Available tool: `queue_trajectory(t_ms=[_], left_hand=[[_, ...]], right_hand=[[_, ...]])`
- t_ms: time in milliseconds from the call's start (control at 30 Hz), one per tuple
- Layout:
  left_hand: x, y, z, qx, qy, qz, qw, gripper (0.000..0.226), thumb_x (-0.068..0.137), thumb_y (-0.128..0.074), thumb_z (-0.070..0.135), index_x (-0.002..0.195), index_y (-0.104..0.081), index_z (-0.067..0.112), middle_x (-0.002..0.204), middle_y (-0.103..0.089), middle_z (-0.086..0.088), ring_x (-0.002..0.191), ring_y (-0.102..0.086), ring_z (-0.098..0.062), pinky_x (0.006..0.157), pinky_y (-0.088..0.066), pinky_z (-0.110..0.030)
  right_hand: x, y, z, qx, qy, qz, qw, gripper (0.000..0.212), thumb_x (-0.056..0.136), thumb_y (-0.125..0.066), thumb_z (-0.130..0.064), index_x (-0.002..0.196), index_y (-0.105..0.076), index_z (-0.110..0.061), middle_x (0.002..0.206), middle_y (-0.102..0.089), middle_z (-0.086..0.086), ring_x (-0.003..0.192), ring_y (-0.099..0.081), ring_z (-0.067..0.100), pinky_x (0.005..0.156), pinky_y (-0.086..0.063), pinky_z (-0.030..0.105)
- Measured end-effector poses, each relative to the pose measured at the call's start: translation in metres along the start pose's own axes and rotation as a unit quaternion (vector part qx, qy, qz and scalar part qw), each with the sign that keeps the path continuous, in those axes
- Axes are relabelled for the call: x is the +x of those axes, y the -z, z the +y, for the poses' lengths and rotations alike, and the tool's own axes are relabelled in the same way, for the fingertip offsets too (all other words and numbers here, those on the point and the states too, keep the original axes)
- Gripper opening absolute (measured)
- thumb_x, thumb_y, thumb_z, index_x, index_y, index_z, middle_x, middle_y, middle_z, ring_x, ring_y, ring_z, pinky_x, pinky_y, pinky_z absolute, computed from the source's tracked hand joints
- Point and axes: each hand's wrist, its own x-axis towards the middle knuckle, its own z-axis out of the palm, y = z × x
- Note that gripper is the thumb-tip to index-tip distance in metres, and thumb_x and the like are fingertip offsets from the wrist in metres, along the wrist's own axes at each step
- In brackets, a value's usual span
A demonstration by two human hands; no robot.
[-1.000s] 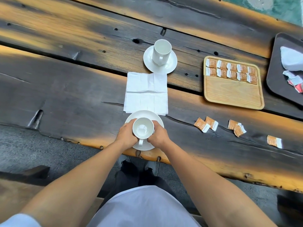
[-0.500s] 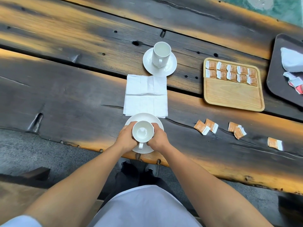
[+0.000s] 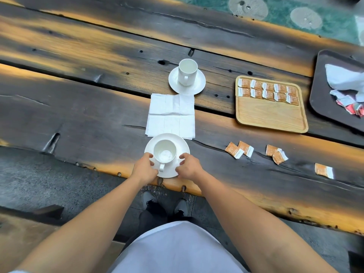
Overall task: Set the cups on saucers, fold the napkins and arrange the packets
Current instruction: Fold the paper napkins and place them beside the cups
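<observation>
A dark, weathered plank table (image 3: 78, 107) with orange-lit streaks is stretching across the view. A pale wooden tray (image 3: 269, 115) is lying on it to the right, and a dark tray (image 3: 323, 79) is sitting just beyond that at the edge, carrying crumpled white paper (image 3: 342, 75) and red-and-white wrappers (image 3: 354, 108). A green floor (image 3: 285, 8) with pale round patterns (image 3: 248, 5) is showing past the far side. Below the near edge, two grey shoes (image 3: 149, 198) are standing on grey paving (image 3: 25, 174), under dark trousers (image 3: 155, 215) and a white garment (image 3: 175, 249).
</observation>
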Motion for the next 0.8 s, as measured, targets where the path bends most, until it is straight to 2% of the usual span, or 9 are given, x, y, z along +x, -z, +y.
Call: queue_trajectory(t_ms=[67, 133, 200, 267, 333, 467, 567, 700, 800], left_hand=[[-0.010, -0.002, -0.002, -0.021, 0.018, 0.008, 1.000, 0.036, 0.080, -0.059, 0.004, 0.115, -0.053, 0.010, 0.103, -0.066, -0.012, 0.097, -0.064, -0.032, 0.083, -0.056, -0.042], [-0.021, -0.005, -0.003, -0.043, 0.030, 0.000, 0.999, 0.024, 0.081, -0.054, 0.003, 0.103, -0.058, 0.009, 0.099, -0.064, -0.015, 0.089, -0.067, -0.036, 0.075, -0.060, -0.048], [-0.032, -0.011, -0.002, -0.052, 0.024, -0.016, 0.998, 0.017, 0.082, -0.052, 0.002, 0.093, -0.061, 0.010, 0.094, -0.063, -0.016, 0.081, -0.068, -0.034, 0.068, -0.062, -0.046], [-0.043, -0.019, -0.001, -0.037, 0.005, -0.036, 0.999, 0.013, 0.084, -0.054, 0.003, 0.087, -0.061, 0.012, 0.089, -0.064, -0.014, 0.071, -0.065, -0.029, 0.064, -0.062, -0.043], [-0.052, -0.027, 0.002, -0.015, -0.012, -0.057, 0.998, 0.012, 0.087, -0.053, 0.005, 0.085, -0.061, 0.014, 0.089, -0.065, -0.013, 0.070, -0.064, -0.027, 0.063, -0.061, -0.041], [-0.062, -0.037, 0.015, 0.045, -0.073, -0.087, 0.992, 0.016, 0.086, -0.053, 0.007, 0.080, -0.061, 0.019, 0.088, -0.065, -0.012, 0.076, -0.066, -0.032, 0.063, -0.058, -0.038], [-0.066, -0.044, 0.029, 0.069, -0.112, -0.103, 0.986, 0.016, 0.085, -0.055, 0.007, 0.080, -0.062, 0.020, 0.083, -0.066, -0.009, 0.081, -0.068, -0.032, 0.068, -0.056, -0.037], [-0.066, -0.061, 0.044, 0.105, -0.151, -0.142, 0.973, 0.013, 0.084, -0.056, 0.007, 0.084, -0.064, 0.017, 0.080, -0.068, -0.008, 0.076, -0.066, -0.029, 0.068, -0.055, -0.036], [-0.065, -0.076, 0.056, 0.136, -0.175, -0.172, 0.960, 0.016, 0.085, -0.056, 0.010, 0.078, -0.061, 0.023, 0.071, -0.063, -0.002, 0.066, -0.060, -0.023, 0.065, -0.052, -0.031]], right_hand=[[-0.008, 0.003, 0.007, 0.005, -0.002, -0.009, 1.000, 0.044, 0.085, -0.058, -0.008, 0.129, -0.052, -0.006, 0.119, -0.065, 0.018, 0.103, -0.068, 0.033, 0.092, -0.055, 0.043], [-0.015, 0.004, 0.012, 0.006, 0.001, -0.015, 1.000, 0.036, 0.086, -0.055, -0.009, 0.122, -0.056, -0.004, 0.107, -0.071, 0.020, 0.095, -0.071, 0.033, 0.090, -0.056, 0.043], [-0.021, 0.004, 0.018, -0.021, 0.017, -0.008, 1.000, 0.033, 0.086, -0.053, -0.010, 0.118, -0.059, -0.005, 0.107, -0.071, 0.019, 0.102, -0.068, 0.034, 0.092, -0.054, 0.042], [-0.028, 0.003, 0.025, -0.067, 0.040, 0.001, 0.997, 0.033, 0.086, -0.052, -0.012, 0.117, -0.061, -0.007, 0.113, -0.069, 0.017, 0.109, -0.063, 0.034, 0.092, -0.052, 0.036], [-0.034, 0.001, 0.032, -0.124, 0.061, 0.004, 0.990, 0.031, 0.086, -0.053, -0.013, 0.115, -0.063, -0.008, 0.117, -0.067, 0.015, 0.112, -0.060, 0.033, 0.086, -0.047, 0.029], [-0.043, 0.003, 0.049, -0.194, 0.063, -0.006, 0.979, 0.029, 0.084, -0.062, -0.019, 0.110, -0.067, -0.007, 0.116, -0.068, 0.015, 0.111, -0.060, 0.032, 0.088, -0.049, 0.032], [-0.048, 0.009, 0.060, -0.191, 0.046, 0.007, 0.981, 0.029, 0.086, -0.060, -0.019, 0.111, -0.067, -0.006, 0.116, -0.068, 0.015, 0.110, -0.060, 0.032, 0.089, -0.051, 0.035], [-0.059, 0.014, 0.078, -0.148, 0.013, 0.028, 0.989, 0.028, 0.086, -0.056, -0.018, 0.111, -0.066, -0.010, 0.114, -0.068, 0.013, 0.108, -0.061, 0.031, 0.083, -0.048, 0.032], [-0.068, 0.019, 0.095, -0.116, -0.016, 0.043, 0.992, 0.027, 0.087, -0.057, -0.019, 0.110, -0.066, -0.010, 0.113, -0.068, 0.013, 0.105, -0.061, 0.031, 0.082, -0.048, 0.032]])
